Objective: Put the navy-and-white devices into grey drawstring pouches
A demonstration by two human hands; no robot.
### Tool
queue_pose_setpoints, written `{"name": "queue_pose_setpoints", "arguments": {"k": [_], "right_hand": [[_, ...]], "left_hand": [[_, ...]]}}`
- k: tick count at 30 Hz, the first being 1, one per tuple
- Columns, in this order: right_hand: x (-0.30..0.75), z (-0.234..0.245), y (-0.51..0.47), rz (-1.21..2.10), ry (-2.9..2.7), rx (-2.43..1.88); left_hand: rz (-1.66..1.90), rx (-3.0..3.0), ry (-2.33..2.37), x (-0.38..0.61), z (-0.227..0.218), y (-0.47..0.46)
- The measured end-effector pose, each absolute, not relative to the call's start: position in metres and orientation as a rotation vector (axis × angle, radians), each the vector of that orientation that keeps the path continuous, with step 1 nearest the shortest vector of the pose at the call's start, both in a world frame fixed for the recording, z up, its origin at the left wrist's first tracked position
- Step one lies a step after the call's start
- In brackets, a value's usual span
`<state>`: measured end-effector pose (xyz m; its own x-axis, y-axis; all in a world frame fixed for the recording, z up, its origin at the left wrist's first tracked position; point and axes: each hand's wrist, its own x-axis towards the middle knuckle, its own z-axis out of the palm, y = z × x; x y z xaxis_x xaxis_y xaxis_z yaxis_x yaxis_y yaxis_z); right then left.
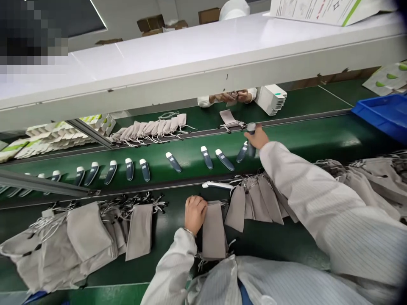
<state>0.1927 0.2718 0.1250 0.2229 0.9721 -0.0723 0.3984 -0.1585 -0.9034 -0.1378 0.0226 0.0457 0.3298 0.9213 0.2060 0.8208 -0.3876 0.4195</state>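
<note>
My right hand reaches over the green conveyor belt and is closed around a dark blue handheld device with a pale end, slightly blurred. Beside it on the belt lies a similar dark device with a white cap. My left hand rests with curled fingers on the top left corner of a flat grey drawstring pouch. Just beyond this pouch is a white slender item. Several grey pouches fan out to the right, partly behind my right sleeve.
Several dark devices lie spaced along the belt. Pouch piles lie on the left. A white shelf crosses above. Across the belt, another person's hands work beside white boxes. A blue tray sits right.
</note>
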Motion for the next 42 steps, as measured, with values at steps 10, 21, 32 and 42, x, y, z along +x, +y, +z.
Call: {"name": "queue_pose_setpoints", "arguments": {"k": [10, 21, 32, 42], "right_hand": [[0.063, 0.111, 0.077, 1.367, -1.088, -1.064], [0.067, 0.105, 0.011, 1.305, -1.84, -1.07], [0.167, 0.174, -0.037, 1.258, -2.012, -0.897], [0.175, 0.122, 0.104, 1.178, -1.266, -1.726]], "left_hand": [[0.69, 2.263, 1.399, -0.138, 0.07, 0.005], [1.14, 1.523, 1.388, -0.108, 0.115, -0.016], [1.247, 1.045, 1.365, -0.123, 0.12, -0.014], [0.681, 2.069, 1.609, -0.114, 0.031, 0.021]]}}
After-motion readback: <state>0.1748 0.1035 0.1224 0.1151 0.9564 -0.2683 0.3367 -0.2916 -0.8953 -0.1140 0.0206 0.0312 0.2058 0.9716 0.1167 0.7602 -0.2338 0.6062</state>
